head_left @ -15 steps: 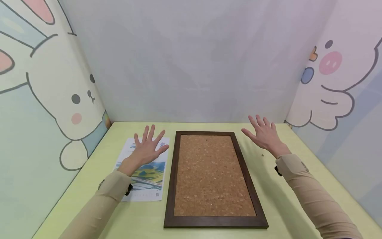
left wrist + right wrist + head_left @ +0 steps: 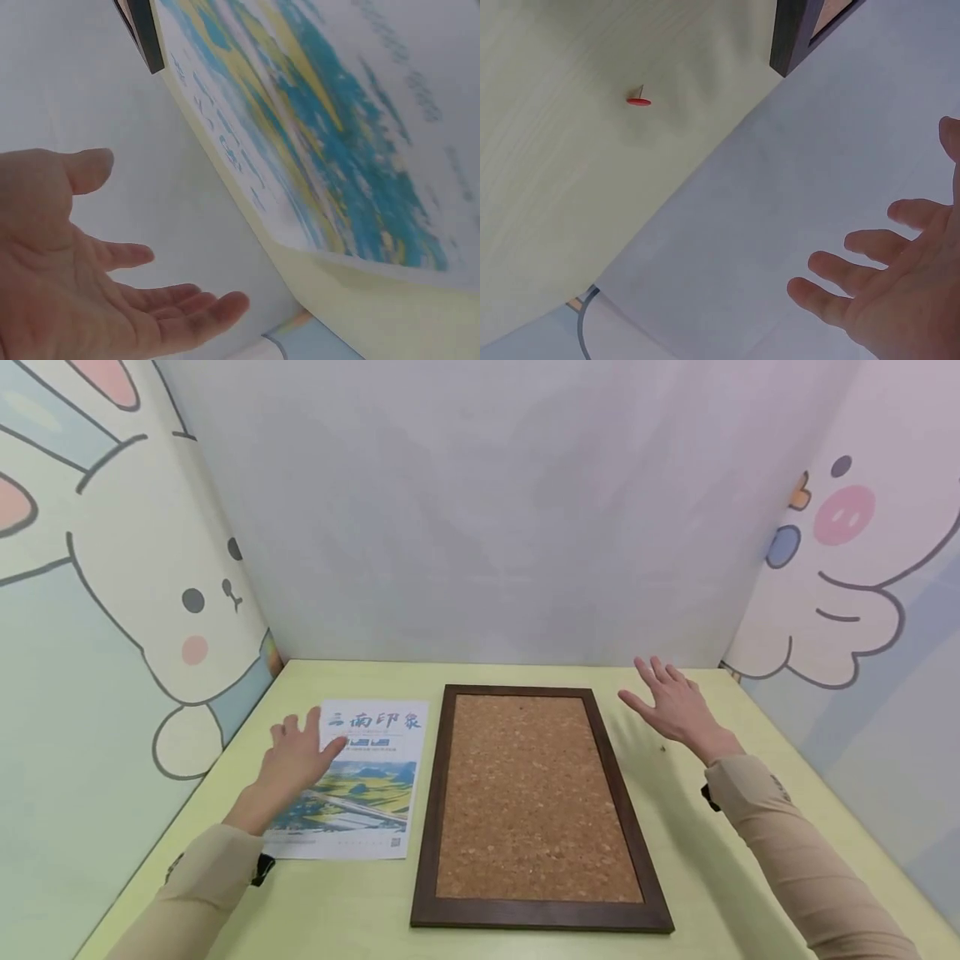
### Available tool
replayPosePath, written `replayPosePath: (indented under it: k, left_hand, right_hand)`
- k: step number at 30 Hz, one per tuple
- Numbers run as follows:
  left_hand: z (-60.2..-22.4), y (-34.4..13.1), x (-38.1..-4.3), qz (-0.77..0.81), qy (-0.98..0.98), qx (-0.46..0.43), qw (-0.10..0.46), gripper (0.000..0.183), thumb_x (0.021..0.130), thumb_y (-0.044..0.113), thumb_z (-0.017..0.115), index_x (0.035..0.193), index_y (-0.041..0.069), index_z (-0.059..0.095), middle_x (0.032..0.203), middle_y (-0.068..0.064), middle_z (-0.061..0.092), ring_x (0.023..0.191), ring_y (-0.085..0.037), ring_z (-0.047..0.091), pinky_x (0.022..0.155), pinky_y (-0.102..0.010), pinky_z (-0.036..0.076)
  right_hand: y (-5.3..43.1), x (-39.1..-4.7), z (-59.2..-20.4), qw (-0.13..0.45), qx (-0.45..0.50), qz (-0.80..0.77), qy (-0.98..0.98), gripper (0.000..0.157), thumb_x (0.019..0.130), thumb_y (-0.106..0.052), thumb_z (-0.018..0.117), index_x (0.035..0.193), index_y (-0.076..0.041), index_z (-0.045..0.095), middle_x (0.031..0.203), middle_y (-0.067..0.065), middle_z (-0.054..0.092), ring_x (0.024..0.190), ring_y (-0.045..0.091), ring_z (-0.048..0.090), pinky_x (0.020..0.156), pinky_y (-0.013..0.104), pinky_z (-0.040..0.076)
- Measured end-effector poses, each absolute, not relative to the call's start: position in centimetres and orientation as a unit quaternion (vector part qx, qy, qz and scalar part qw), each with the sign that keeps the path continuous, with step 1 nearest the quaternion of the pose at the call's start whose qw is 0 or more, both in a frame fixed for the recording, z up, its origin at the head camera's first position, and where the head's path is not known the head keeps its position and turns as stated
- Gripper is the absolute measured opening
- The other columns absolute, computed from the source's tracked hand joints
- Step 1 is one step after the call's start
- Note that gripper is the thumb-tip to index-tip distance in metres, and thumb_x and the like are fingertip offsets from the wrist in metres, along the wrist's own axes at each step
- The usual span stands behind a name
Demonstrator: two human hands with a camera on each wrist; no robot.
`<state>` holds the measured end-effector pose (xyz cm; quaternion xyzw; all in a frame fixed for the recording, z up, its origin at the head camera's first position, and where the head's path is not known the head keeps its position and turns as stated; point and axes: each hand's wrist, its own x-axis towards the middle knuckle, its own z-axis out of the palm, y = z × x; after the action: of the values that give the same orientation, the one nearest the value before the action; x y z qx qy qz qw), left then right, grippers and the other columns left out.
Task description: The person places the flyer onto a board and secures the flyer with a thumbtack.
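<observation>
A printed poster (image 2: 378, 789) with a landscape picture and blue lettering lies flat on the table, left of a cork board (image 2: 532, 793) in a dark wooden frame. Over the poster's left side hovers my left hand (image 2: 291, 764), fingers spread loosely, holding nothing. To the board's right, my right hand (image 2: 678, 710) is raised above the table with its fingers apart and nothing in them. Below that hand a red thumbtack (image 2: 639, 100) lies on its head, pin pointing up; in the head view it is only a small speck.
The pale yellow-green table (image 2: 352, 910) ends at a light grey wall (image 2: 487, 527) behind. Side walls with a cartoon rabbit (image 2: 150, 602) and another white cartoon animal (image 2: 847, 585) close in the left and right.
My left hand has moved left and a little toward me, uncovering the poster's lettering. The right hand has shifted slightly right, its fingers a bit more bent. The head view has moved slightly.
</observation>
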<state>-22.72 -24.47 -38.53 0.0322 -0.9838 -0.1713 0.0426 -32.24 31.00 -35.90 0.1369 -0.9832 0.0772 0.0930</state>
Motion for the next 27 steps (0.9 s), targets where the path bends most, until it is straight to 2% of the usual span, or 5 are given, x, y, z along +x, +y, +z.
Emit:
replayPosePath:
  k: [10, 14, 18, 23, 27]
  left_hand:
    - [-39.1, -27.7, -19.1, -0.149, -0.974, 0.121, -0.122, 0.094, 0.090, 0.055, 0.056, 0.126, -0.026, 0.027, 0.114, -0.045, 0.038, 0.105, -0.058, 0.040, 0.079, -0.062, 0.041]
    - [-39.5, -27.9, -18.3, -0.137, -0.974, 0.122, -0.136, 0.090, 0.089, 0.054, 0.057, 0.119, -0.027, 0.033, 0.104, -0.041, 0.044, 0.096, -0.052, 0.045, 0.074, -0.057, 0.043]
    - [-39.7, -28.0, -18.1, -0.131, -0.976, 0.112, -0.135, 0.088, 0.088, 0.055, 0.059, 0.114, -0.026, 0.037, 0.099, -0.039, 0.045, 0.093, -0.050, 0.046, 0.071, -0.055, 0.043]
    - [-39.6, -28.2, -18.3, -0.129, -0.977, 0.104, -0.135, 0.084, 0.087, 0.052, 0.063, 0.110, -0.025, 0.041, 0.097, -0.038, 0.047, 0.092, -0.051, 0.047, 0.069, -0.054, 0.044]
    - [-39.8, -28.3, -18.4, -0.142, -0.975, 0.096, -0.138, 0.081, 0.087, 0.048, 0.064, 0.112, -0.025, 0.039, 0.099, -0.039, 0.048, 0.093, -0.052, 0.049, 0.071, -0.055, 0.044]
  right_hand:
    - [32.8, -31.8, -37.2, 0.083, 0.156, 0.138, -0.975, 0.075, 0.099, -0.050, 0.044, 0.151, 0.001, 0.025, 0.152, 0.033, 0.026, 0.133, 0.056, 0.031, 0.102, 0.069, 0.028]
    - [33.6, -31.5, -38.0, 0.089, 0.173, 0.168, -0.966, 0.064, 0.100, -0.036, 0.051, 0.144, 0.008, 0.036, 0.142, 0.035, 0.042, 0.122, 0.053, 0.047, 0.099, 0.063, 0.037]
    - [34.4, -31.5, -39.0, 0.102, 0.179, 0.189, -0.960, 0.047, 0.098, -0.022, 0.057, 0.131, 0.010, 0.051, 0.119, 0.036, 0.056, 0.091, 0.044, 0.062, 0.080, 0.055, 0.049]
    - [35.7, -31.9, -40.4, 0.066, 0.164, 0.212, -0.961, 0.037, 0.096, -0.019, 0.060, 0.118, 0.010, 0.060, 0.088, 0.021, 0.063, 0.069, 0.020, 0.057, 0.062, 0.035, 0.046]
    - [36.9, -32.3, -41.2, -0.001, 0.143, 0.234, -0.962, 0.039, 0.095, -0.025, 0.061, 0.118, 0.007, 0.061, 0.081, 0.012, 0.065, 0.065, 0.013, 0.052, 0.058, 0.029, 0.042]
